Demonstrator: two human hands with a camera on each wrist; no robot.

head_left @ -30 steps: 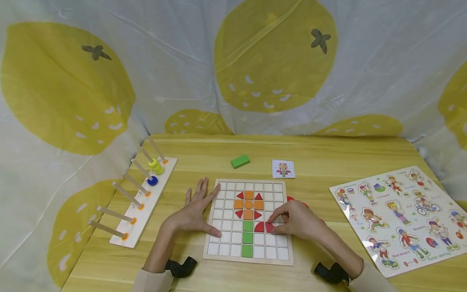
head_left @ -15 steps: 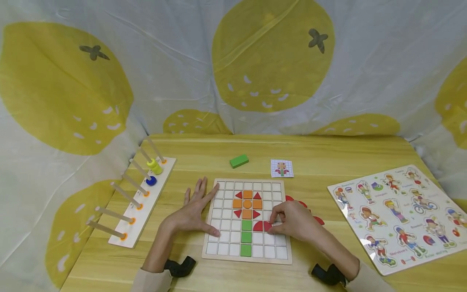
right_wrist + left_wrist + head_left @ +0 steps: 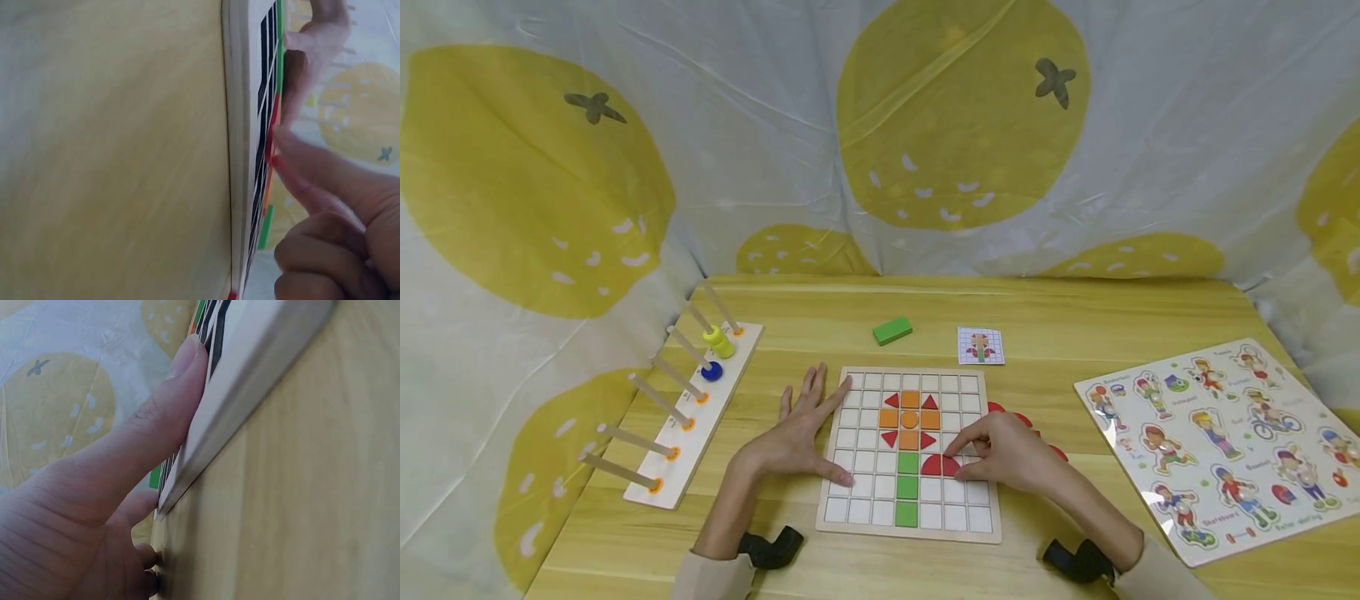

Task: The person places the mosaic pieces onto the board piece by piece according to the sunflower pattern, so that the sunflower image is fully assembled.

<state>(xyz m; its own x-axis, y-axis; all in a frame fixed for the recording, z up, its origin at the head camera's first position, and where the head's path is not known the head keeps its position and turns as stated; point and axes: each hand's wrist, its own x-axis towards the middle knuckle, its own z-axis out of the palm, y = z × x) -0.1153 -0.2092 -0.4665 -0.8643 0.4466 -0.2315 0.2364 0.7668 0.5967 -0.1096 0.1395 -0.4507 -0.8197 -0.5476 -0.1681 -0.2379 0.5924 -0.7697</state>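
A wooden grid board (image 3: 880, 533) with white squares lies on the table, bearing orange, green and red pieces arranged like a flower. My left hand (image 3: 793, 433) spreads over its left edge, with thumb and index fingertip resting on the frame and squares; the left wrist view shows the thumb (image 3: 156, 412) against the rim. My right hand (image 3: 1011, 454) pinches a red quarter-circle piece (image 3: 951, 466) between thumb and index finger, in a square right of the green column. Beside it lies a matching red quarter circle (image 3: 932, 465). In the right wrist view the fingertips meet red at the board's surface.
A small pattern card (image 3: 981, 346) and a green block (image 3: 892, 331) lie behind the board. Several red pieces (image 3: 1058, 452) lie partly hidden behind my right hand. A pegged counting stand (image 3: 730, 379) is at left, a picture puzzle board (image 3: 1217, 450) at right.
The red quarter circle in my right hand has turned slightly and settled against its neighbour, leaving a smaller gap. My left hand keeps its place on the board.
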